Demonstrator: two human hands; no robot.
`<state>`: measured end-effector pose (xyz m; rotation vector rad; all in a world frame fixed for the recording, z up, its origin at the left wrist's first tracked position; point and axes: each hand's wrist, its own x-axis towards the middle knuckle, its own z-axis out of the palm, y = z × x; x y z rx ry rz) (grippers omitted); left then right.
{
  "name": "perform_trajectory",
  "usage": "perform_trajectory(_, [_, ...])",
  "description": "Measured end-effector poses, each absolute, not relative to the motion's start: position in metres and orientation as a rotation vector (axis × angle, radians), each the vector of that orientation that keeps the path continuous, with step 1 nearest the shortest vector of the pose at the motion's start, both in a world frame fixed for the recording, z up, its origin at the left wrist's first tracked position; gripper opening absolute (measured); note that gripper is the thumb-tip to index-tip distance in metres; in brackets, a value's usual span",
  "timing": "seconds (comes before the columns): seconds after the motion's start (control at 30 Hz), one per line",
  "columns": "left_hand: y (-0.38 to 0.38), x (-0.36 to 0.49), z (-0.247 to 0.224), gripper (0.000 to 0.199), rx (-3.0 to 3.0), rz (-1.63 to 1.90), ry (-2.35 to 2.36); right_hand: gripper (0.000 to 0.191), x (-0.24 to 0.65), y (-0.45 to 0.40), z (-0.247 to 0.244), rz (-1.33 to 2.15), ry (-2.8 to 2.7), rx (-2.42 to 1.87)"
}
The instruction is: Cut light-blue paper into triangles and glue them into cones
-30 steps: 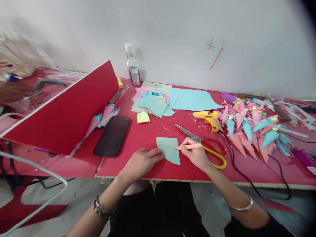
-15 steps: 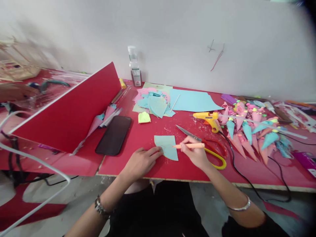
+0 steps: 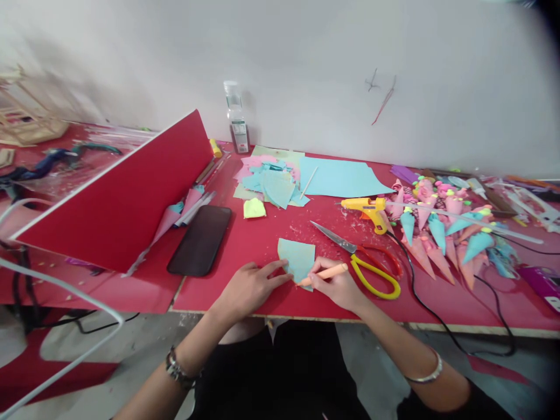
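A small light-blue paper piece (image 3: 298, 256) lies on the red table near its front edge. My left hand (image 3: 254, 284) rests at its left side, fingers apart, with the fingertips on the paper's edge. An orange pen (image 3: 330, 272) is pinched in my right hand (image 3: 339, 287), its tip at the lower edge of the paper. Scissors with red and yellow handles (image 3: 371, 274) lie open just right of my right hand. Behind the paper piece sits a yellow pad (image 3: 254, 208).
A black phone (image 3: 200, 240) and an upright red board (image 3: 126, 195) stand left. Blue sheets (image 3: 343, 177) and paper scraps (image 3: 262, 175) lie behind. A yellow glue gun (image 3: 365, 210), its black cord and paper cones (image 3: 437, 230) are at right; a bottle (image 3: 238, 125) stands by the wall.
My right hand has moved down and left with the pen, from the paper's right part to its lower edge. The paper has turned slightly. A person's hand at far left has gone from view.
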<state>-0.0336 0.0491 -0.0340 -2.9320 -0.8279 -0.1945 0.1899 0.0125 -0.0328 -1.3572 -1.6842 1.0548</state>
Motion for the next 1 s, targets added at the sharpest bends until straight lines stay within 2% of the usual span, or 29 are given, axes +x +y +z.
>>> perform_trajectory(0.6, [0.05, -0.034, -0.035, 0.038, -2.964, -0.178, -0.832, 0.015, 0.207, 0.022, -0.023, 0.949, -1.774, -1.452])
perform_trajectory(1.0, [0.051, -0.034, -0.034, 0.038, -2.97, -0.166, -0.827, 0.016, 0.22, 0.051, -0.023, 0.687, -1.757, -1.498])
